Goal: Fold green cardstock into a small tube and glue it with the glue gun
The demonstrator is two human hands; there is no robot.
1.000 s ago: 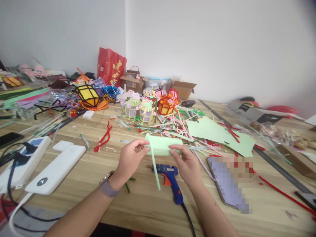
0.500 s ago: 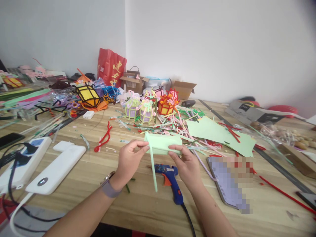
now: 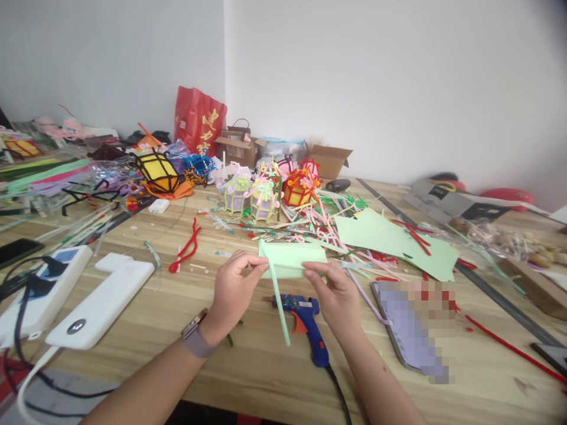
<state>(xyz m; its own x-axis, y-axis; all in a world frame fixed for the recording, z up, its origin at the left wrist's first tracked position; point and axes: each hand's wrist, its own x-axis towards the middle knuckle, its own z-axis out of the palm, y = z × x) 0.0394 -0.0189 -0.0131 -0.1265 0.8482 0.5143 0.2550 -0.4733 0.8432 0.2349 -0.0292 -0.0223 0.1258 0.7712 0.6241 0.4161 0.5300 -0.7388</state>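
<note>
Pinching green paper (image 3: 293, 260) over the table (image 3: 248, 378), just beyond glue gun (image 3: 303, 316): left hand (image 3: 233, 289) gripping left end, right hand (image 3: 337, 293) right end. Keeping green strip (image 3: 279, 304) pressed flat, edges aligned.

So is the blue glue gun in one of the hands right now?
No, the blue glue gun lies on the table, while the left hand and right hand hold a green paper piece.

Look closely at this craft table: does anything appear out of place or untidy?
Yes. Cut pipe-cleaner scraps lie strewn over the wooden table behind the folded pale-green paper piece held by both hands, and the blue hot-glue gun lies on its side just below.
</note>
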